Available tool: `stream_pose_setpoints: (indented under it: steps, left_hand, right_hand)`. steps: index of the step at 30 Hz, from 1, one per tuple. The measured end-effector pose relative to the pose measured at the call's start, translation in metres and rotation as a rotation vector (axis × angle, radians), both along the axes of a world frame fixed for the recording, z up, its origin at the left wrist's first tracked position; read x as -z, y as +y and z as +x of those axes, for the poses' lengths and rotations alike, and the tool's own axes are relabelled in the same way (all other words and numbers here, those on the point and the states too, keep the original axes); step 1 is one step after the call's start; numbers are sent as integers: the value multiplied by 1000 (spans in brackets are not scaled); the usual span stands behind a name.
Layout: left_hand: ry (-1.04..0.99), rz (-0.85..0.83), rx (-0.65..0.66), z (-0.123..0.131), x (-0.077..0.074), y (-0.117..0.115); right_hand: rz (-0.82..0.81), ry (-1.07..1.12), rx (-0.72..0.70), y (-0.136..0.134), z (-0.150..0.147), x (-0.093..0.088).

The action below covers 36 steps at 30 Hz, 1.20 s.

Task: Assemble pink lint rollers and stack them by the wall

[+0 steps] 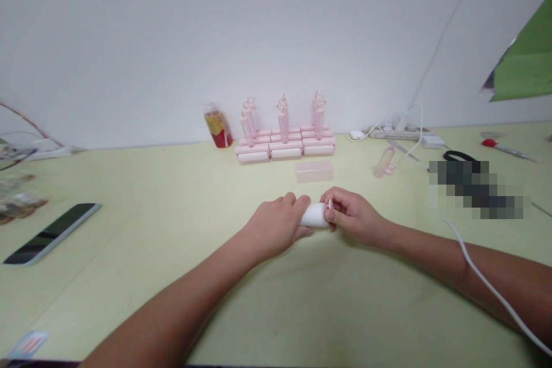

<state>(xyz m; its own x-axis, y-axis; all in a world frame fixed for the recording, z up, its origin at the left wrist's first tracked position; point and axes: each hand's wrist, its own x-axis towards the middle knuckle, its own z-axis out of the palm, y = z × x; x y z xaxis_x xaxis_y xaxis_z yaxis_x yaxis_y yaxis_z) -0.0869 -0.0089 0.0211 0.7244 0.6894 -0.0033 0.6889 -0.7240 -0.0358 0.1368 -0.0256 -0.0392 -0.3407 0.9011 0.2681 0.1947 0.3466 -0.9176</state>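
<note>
Just above the table in front of me, a smooth white roll (313, 215) lies sideways between my hands. My left hand (278, 223) is wrapped over its left end. At the right end, my right hand (351, 214) pinches a small pale end piece (330, 205), partly covered by my fingers. Beyond the hands lies a translucent pink cover (314, 171). A pink tube with a loop (384, 161) rests on its own further right. Behind stand rows of pink holders with white rolls (285, 150), several with upright pink tubes (283, 126).
A red and yellow packet (218, 128) leans by the wall. On the left lie a phone (52, 234) and small blurred bags (17, 201). To the right are a power strip (401, 133), a red-tipped tool (509, 150) and a pixelated dark object (476, 188). A white cable (487, 282) crosses over my right forearm.
</note>
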Motion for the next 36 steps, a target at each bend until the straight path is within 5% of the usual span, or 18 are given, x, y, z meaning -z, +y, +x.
stream_pose_setpoints:
  steps: [19, 28, 36]
  left_hand:
    - [-148, -83, -46, -2, 5, 8]
    - [-715, -288, -98, -10, 25, 16]
    - [-921, -176, -27, -11, 29, 18]
  right_hand:
    - [-21, -32, 60, 2, 0, 5]
    - [-285, 249, 77, 18, 7, 10]
    - [-385, 447, 56, 22, 11, 10]
